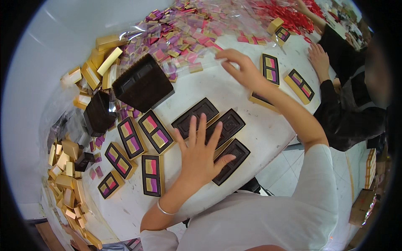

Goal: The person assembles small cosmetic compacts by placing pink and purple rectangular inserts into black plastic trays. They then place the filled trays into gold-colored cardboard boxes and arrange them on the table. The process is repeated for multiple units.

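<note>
My left hand lies with fingers spread over several gold boxes lined with black trays. Under it are an upper black tray, a middle black tray and a lower black tray; the hand covers parts of them. No wrapped pieces show in their visible compartments. My right hand is stretched toward the pile of small pink, purple and gold wrapped pieces. Its fingers are slightly bent and apart near clear plastic, and I see nothing held in them.
Left of my left hand stand several gold boxes with pink and purple pieces. Stacked black trays rise behind them; gold cartons heap along the left. A co-worker's hand rests at right, near filled boxes and red strips.
</note>
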### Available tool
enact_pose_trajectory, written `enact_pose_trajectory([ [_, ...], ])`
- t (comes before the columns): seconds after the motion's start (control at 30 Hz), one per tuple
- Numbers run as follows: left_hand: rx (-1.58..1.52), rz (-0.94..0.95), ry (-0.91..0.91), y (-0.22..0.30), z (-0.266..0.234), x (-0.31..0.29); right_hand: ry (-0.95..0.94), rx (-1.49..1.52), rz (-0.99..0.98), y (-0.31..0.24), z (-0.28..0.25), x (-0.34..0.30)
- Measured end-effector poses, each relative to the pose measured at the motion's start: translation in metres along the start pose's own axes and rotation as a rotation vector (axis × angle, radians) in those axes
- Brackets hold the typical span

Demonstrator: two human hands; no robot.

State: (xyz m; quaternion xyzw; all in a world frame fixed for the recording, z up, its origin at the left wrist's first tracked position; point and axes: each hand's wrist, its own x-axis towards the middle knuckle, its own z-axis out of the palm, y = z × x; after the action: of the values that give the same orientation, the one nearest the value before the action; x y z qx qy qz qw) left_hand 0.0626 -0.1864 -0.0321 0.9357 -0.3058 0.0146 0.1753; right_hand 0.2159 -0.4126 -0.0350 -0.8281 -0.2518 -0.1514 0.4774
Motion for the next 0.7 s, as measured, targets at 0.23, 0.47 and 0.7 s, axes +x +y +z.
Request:
enact_pose_trajectory([
  [0.23,-0.055,0.017,-0.004,-0.007,0.018,0.000,-0.171,-0.399,0.134,0.112,0.019,0.116],
  [0.47,-0.120,0.007,-0.052,-0.009,0.017,0.001,-0.683,-0.536,0.077,0.134,0.017,0.148],
  [0.7,-0.176,-0.022,-0.054,-0.011,0.018,0.001,-0.863,-0.818,0.375,0.007,-0.002,0.103],
])
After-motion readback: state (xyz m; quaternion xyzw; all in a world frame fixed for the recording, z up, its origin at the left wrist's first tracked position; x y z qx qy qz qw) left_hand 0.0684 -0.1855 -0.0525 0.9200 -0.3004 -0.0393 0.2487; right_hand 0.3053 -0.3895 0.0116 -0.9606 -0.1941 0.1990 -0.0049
